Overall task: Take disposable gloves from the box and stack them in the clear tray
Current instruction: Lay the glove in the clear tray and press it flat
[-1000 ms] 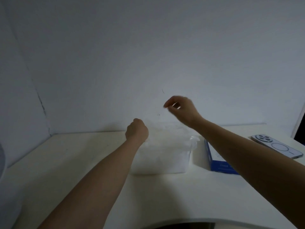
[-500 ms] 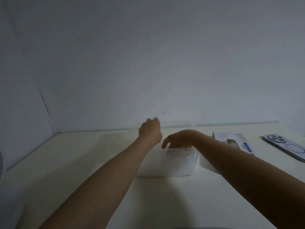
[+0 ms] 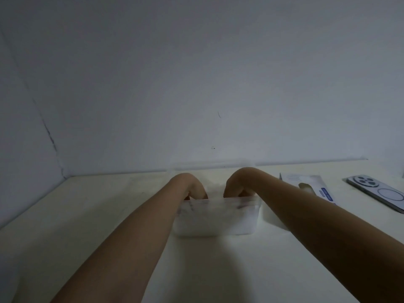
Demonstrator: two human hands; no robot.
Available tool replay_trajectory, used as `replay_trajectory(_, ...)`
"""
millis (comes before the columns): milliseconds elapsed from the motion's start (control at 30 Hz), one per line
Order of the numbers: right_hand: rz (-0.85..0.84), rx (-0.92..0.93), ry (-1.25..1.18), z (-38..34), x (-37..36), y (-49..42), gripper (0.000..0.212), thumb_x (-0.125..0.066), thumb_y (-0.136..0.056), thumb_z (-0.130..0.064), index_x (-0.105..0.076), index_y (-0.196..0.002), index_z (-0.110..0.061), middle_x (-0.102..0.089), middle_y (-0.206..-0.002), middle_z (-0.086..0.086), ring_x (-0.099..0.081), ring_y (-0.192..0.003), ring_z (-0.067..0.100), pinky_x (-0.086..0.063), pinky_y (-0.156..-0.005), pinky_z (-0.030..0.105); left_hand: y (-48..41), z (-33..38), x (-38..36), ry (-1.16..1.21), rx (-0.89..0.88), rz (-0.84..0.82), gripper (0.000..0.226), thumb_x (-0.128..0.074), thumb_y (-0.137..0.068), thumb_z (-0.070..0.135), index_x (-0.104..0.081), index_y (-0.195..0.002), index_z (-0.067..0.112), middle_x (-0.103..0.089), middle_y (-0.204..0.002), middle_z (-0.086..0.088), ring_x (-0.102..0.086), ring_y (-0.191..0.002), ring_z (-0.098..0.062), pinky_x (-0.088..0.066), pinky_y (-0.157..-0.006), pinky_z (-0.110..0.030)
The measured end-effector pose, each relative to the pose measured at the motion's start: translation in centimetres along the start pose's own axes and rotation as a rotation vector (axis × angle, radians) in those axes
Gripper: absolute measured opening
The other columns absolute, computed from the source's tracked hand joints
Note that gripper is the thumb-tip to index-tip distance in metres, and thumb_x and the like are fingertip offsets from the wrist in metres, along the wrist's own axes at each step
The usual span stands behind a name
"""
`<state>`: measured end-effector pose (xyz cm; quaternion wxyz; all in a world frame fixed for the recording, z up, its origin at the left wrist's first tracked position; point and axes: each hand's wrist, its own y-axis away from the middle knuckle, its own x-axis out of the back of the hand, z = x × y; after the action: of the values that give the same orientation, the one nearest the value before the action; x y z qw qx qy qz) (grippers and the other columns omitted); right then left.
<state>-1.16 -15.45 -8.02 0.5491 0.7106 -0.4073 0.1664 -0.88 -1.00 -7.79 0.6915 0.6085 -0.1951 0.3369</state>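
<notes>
Translucent plastic forms the clear tray, which sits on the cream table straight ahead of the person and serves as the mark for everything else. Both hands are bent sharply at the wrist and dip into the tray from above. The left hand goes in at the tray's left end and the right hand at its right end, with a small gap between them over the middle. The fingers of both hands go down behind the tray's near wall. That cloudy, blurred wall hides them, so I cannot tell whether either hand is clenched, relaxed or grasping anything. Through the same wall shows a pale whitish mass filling the tray, seemingly the gloves lying inside it, though no single glove can be made out. Both bare forearms run from the bottom corners of the view up to the tray, the left one crossing in front of the tray's left corner. Just to the right of the tray, partly behind the right forearm, lies the glove box, white with blue print. It lies flat on the table with a dark oval opening in its top face. Farther right of the tray, well apart from it and beyond the box, a phone lies face down near the edge of view, its round camera cluster showing. Behind the tray rises a plain grey-blue wall, and a dark crack runs down the wall far to the tray's left.
</notes>
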Motion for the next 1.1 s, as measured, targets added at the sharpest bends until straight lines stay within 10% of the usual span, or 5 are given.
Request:
replay_trajectory(233,0.422,0.359,-0.331,0.4,3.0,3.8,0.021,-0.057,-0.095,-0.01,-0.061,-0.108,0.006,-0.067,-0.084,0.017,-0.066,-0.066,0.028,-0.059,-0.055,0.034,2.3,2.2,1.1,0.348,-0.191,0.55,0.022,-0.053,-0.096,0.02,-0.063,-0.104,0.002,-0.065,-0.086,-0.011,-0.058,-0.065,-0.021,-0.049,-0.061,-0.029)
replay_trajectory(400,0.783,0.424,-0.329,5.7,5.6,6.7,0.018,-0.056,-0.091,-0.011,-0.072,-0.091,-0.003,-0.069,-0.074,0.008,-0.059,-0.054,0.015,-0.049,-0.05,0.023,5.5,8.5,0.1,0.456,-0.524,0.756,0.019,-0.057,-0.09,0.019,-0.068,-0.097,0.005,-0.068,-0.077,-0.004,-0.059,-0.061,-0.018,-0.05,-0.06,-0.027)
replay_trajectory(633,0.757,0.083,-0.202,16.6,4.4,5.0,0.018,-0.063,-0.093,-0.017,-0.068,-0.101,-0.002,-0.072,-0.088,0.012,-0.065,-0.068,0.017,-0.057,-0.071,0.028,6.1,18.2,-6.1,0.293,-0.75,0.67,0.017,-0.054,-0.091,0.013,-0.068,-0.098,0.01,-0.072,-0.092,-0.011,-0.067,-0.074,-0.027,-0.057,-0.073,-0.033)
replay_trajectory(833,0.654,-0.021,0.043,19.6,3.1,3.5,0.033,-0.062,-0.09,-0.013,-0.064,-0.123,-0.014,-0.067,-0.106,0.01,-0.068,-0.09,0.024,-0.058,-0.085,0.034,1.8,20.7,-9.3,0.095,-0.605,0.547,0.026,-0.057,-0.093,0.018,-0.063,-0.114,0.004,-0.068,-0.096,-0.013,-0.065,-0.083,-0.027,-0.056,-0.075,-0.033)
replay_trajectory(1100,0.758,-0.11,0.147,19.5,2.4,1.7,0.017,-0.066,-0.085,-0.023,-0.067,-0.097,-0.011,-0.06,-0.078,0.003,-0.058,-0.067,0.018,-0.051,-0.062,0.028,-0.8,20.3,-9.5,0.127,-0.496,0.339,0.036,-0.075,-0.082,0.015,-0.06,-0.111,0.002,-0.067,-0.096,-0.014,-0.062,-0.077,-0.023,-0.056,-0.085,-0.034)
